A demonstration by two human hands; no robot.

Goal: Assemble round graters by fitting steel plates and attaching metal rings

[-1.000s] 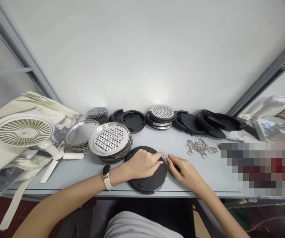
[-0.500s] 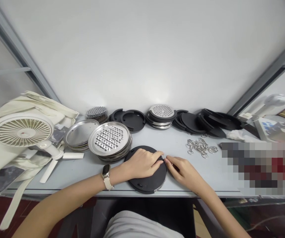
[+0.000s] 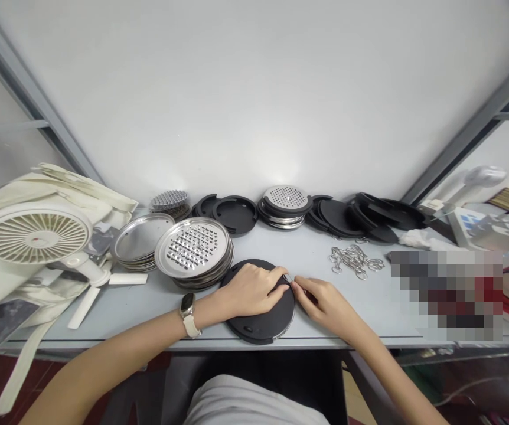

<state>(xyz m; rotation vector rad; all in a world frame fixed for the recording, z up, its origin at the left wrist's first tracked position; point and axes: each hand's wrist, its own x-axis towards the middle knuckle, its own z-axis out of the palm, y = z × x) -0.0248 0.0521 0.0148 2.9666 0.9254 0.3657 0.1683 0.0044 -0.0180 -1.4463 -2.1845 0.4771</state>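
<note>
A black round plate (image 3: 258,330) with a thin metal rim along its right side lies near the table's front edge. My left hand (image 3: 250,290) rests across its top and holds it down, thumb and forefinger at the plate's right edge. A small metal piece (image 3: 288,278) shows between the fingertips of both hands; its full shape is hidden. My right hand (image 3: 320,300) pinches this piece at the right edge of the plate. Just left of the plate stands a stack of metal grater discs (image 3: 195,248).
Plain metal discs (image 3: 142,239) are stacked further left, beside a white fan (image 3: 37,236) and a cream bag (image 3: 81,183). Black rings (image 3: 237,213), a perforated disc stack (image 3: 286,200) and black plates (image 3: 341,217) line the wall. Wire clips (image 3: 354,258) lie in a heap on the right.
The whole view has shifted slightly left. My left forefinger has drawn back a little from the metal piece, while both hands stay at the plate's right edge.
</note>
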